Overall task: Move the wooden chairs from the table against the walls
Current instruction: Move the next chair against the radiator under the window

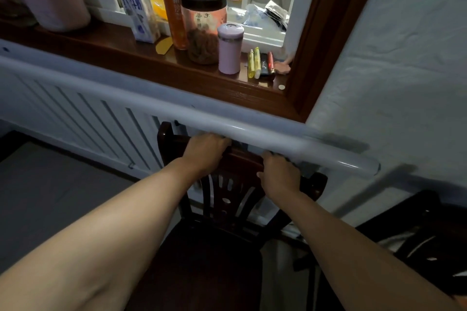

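Single view only, head-worn, wide-angle; nothing shared with a second camera. Aimed forward and steeply down toward the white wall [394, 63]. Close range: both bare forearms are seen running from the bottom edge into mid-frame. The brown wooden window sill [121, 53] is taken in along the top, the white horizontal pipe [252, 131] across the middle, grey floor [50, 197] at lower left. Straight lines are bent by lens distortion.

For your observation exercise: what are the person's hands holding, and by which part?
Both the left hand and right hand grip the wooden chair by its top rail.
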Available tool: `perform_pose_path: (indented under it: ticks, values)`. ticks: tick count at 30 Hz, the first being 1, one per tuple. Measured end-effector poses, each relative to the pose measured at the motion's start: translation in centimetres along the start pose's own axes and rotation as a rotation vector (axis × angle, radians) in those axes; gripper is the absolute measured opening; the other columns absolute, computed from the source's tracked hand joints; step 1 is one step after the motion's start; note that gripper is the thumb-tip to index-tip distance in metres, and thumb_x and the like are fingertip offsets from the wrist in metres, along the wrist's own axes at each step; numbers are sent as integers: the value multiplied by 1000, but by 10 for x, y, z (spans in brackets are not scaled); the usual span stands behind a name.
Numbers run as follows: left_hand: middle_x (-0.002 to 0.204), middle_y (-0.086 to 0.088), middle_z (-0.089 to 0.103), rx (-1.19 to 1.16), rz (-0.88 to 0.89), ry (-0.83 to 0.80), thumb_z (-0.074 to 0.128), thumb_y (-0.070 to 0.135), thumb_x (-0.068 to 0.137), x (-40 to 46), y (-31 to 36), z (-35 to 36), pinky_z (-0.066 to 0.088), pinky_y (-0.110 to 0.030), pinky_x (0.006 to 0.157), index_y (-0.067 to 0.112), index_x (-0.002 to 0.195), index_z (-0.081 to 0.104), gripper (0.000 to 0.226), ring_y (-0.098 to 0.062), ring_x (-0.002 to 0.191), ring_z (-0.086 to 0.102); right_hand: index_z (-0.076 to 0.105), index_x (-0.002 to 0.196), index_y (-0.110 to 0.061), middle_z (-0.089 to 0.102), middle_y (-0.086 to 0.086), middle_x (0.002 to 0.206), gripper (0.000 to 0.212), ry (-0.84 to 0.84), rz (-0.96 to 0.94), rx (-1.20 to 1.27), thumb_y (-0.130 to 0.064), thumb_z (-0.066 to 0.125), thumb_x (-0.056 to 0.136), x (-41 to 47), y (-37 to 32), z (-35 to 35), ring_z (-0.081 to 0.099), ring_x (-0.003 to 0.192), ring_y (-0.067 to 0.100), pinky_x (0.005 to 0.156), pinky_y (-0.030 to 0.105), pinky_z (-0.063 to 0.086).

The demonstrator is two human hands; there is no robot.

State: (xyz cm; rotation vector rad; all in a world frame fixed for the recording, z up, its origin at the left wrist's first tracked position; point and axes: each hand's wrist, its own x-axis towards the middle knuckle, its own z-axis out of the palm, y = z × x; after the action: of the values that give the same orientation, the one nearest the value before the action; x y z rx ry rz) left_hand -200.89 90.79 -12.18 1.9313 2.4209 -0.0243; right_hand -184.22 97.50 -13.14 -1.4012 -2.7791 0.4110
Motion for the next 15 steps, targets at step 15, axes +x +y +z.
perform_pose_path:
  ticks: [15]
  values:
    - [160, -2, 18, -34, -235, -302, 48, 25, 95, -82, 38, -34, 27, -46, 113, 23, 150, 22, 61, -25, 146, 17, 37, 139, -12, 23, 19, 150, 63, -174, -188, -7, -31, 65, 86, -53, -7, -18, 26, 137, 35, 115, 45, 28]
